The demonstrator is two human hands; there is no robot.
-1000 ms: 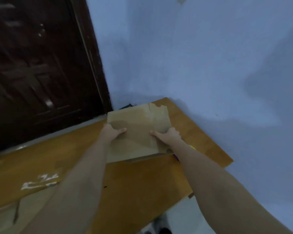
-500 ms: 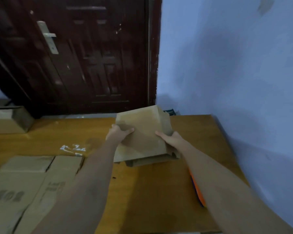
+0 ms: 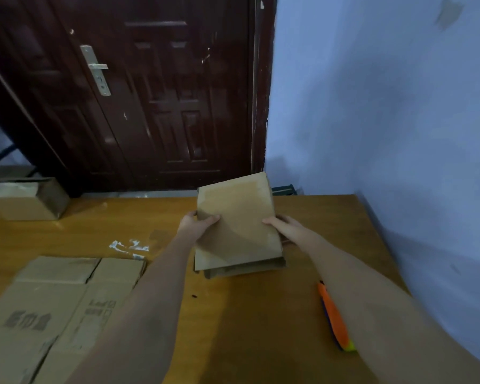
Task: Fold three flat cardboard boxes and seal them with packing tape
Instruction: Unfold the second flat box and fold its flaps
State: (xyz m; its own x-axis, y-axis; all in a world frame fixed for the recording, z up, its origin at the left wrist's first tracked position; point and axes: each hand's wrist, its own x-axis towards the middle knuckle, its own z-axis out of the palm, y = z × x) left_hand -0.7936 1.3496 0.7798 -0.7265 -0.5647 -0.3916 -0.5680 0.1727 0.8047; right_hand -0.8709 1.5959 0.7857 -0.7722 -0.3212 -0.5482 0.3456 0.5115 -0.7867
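Both hands grip one box (image 3: 237,220) over the desk (image 3: 261,314). Left hand (image 3: 196,224) and right hand (image 3: 287,227) curl on its sides. Flat boxes (image 3: 53,309) lie left of the grip.

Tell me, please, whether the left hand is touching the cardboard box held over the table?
Touching. The head view shows the left hand gripping the cardboard box's left edge, thumb pressed flat on its top face with no gap.

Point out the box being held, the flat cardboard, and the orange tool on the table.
held box (image 3: 237,217): head view, top face.
flat cardboard (image 3: 53,309): head view, printed panel.
orange tool (image 3: 334,317): head view, mid-body.
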